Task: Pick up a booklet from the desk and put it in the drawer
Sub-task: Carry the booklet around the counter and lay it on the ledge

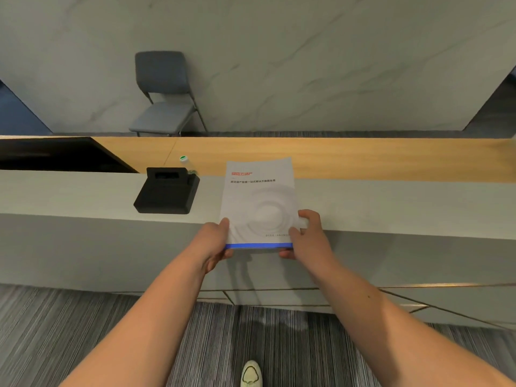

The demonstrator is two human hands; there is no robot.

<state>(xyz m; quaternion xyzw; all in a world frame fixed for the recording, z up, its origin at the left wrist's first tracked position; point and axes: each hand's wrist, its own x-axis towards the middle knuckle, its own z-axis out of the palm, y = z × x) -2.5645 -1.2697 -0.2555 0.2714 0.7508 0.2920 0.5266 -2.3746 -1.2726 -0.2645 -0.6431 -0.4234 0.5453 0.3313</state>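
A white booklet (pixel 258 202) with red and dark print and a blue band along its near edge is held over the front edge of the grey counter (pixel 83 191). My left hand (pixel 216 243) grips its near left corner, thumb on the cover. My right hand (pixel 304 236) grips the near right corner the same way. The booklet's far end reaches over the counter top toward the wooden ledge (pixel 363 157). No drawer is visible in the head view.
A black box-shaped device (pixel 167 192) sits on the counter left of the booklet, with a green-capped bottle (pixel 186 163) behind it. A dark screen (pixel 55 155) is at far left. A grey chair (pixel 164 93) stands by the wall. Striped carpet and my shoe (pixel 251 374) are below.
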